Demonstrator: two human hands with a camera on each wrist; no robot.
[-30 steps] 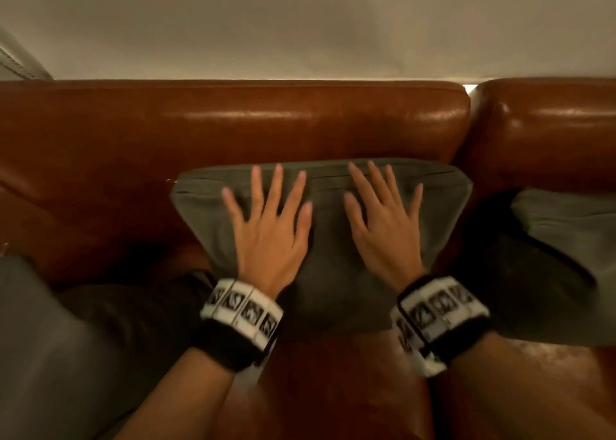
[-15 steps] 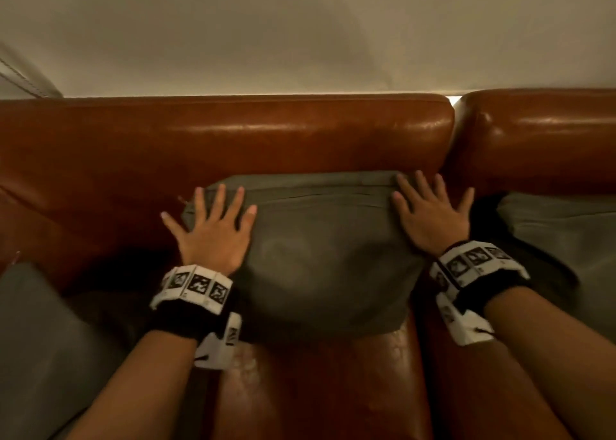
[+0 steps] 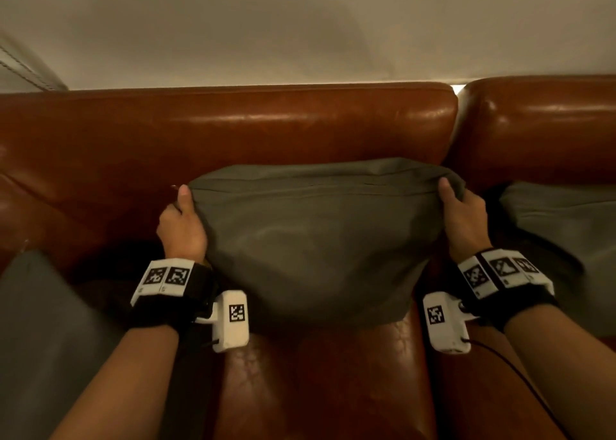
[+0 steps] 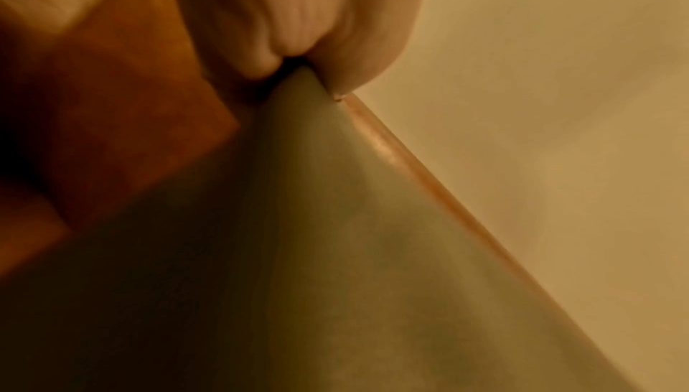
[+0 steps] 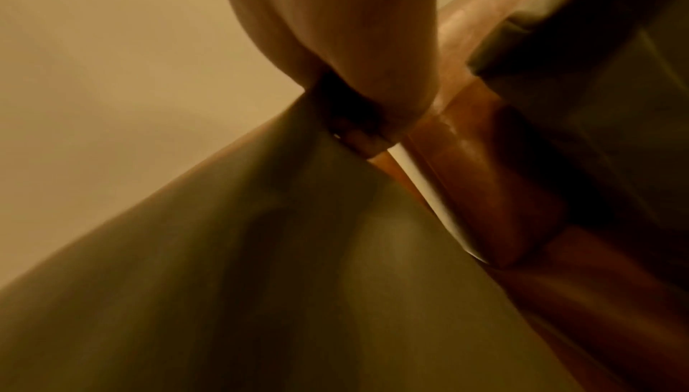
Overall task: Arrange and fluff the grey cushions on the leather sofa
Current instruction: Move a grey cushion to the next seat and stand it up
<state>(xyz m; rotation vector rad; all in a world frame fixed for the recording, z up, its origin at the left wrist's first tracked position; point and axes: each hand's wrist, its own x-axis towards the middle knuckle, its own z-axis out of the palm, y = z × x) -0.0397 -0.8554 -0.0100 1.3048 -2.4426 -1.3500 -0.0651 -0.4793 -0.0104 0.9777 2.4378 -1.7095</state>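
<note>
A grey cushion (image 3: 316, 236) leans against the backrest of the brown leather sofa (image 3: 233, 129), in the middle of the head view. My left hand (image 3: 181, 219) grips its upper left corner, thumb on the front face. My right hand (image 3: 461, 213) grips the upper right corner the same way. The fingers of both hands are hidden behind the fabric. In the left wrist view the hand (image 4: 298, 44) pinches the cushion corner (image 4: 298, 221). In the right wrist view the hand (image 5: 354, 59) holds the other corner of the cushion (image 5: 261, 251).
A second grey cushion (image 3: 560, 239) lies on the seat at the right, also seen as a grey cushion (image 5: 596, 103) in the right wrist view. Another grey cushion (image 3: 43, 339) fills the lower left. A pale wall (image 3: 300, 22) rises behind the sofa. The leather seat (image 3: 316, 389) shows between my arms.
Both hands slid outward from the cushion's front face to its upper corners and curled round them. The cushion's top now bulges upward between the hands.
</note>
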